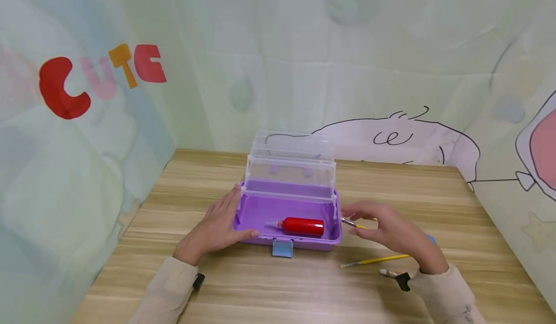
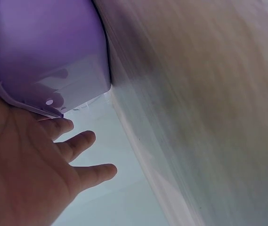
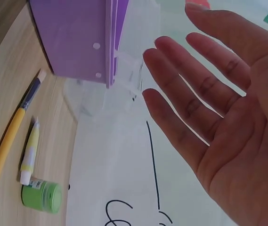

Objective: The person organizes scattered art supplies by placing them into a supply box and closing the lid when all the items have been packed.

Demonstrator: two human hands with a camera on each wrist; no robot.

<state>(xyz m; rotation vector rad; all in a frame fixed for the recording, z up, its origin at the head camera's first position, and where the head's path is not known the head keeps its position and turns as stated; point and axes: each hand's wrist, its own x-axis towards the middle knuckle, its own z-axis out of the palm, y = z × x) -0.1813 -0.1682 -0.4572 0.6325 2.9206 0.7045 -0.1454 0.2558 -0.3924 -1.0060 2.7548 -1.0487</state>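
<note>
An open purple storage box (image 1: 284, 241) with a raised clear lid (image 1: 292, 145) stands on the table, a red squeeze bottle (image 1: 302, 226) lying inside. My left hand (image 1: 217, 222) rests against the box's left side, thumb along the front rim. In the left wrist view its fingers (image 2: 79, 145) are spread beside the wall. My right hand (image 1: 386, 225) hovers just right of the box; the right wrist view shows its palm (image 3: 247, 136) holding nothing. Beneath that hand, a paintbrush (image 1: 353, 224) points at the box.
Nearer the front lies a yellow-handled paintbrush (image 1: 375, 260). A white-tipped object (image 1: 388, 273) sits by the right sleeve, and a blue item (image 1: 431, 239) is partly hidden behind the wrist. A small tube (image 3: 30, 153) and a green jar (image 3: 42, 196) appear in the right wrist view.
</note>
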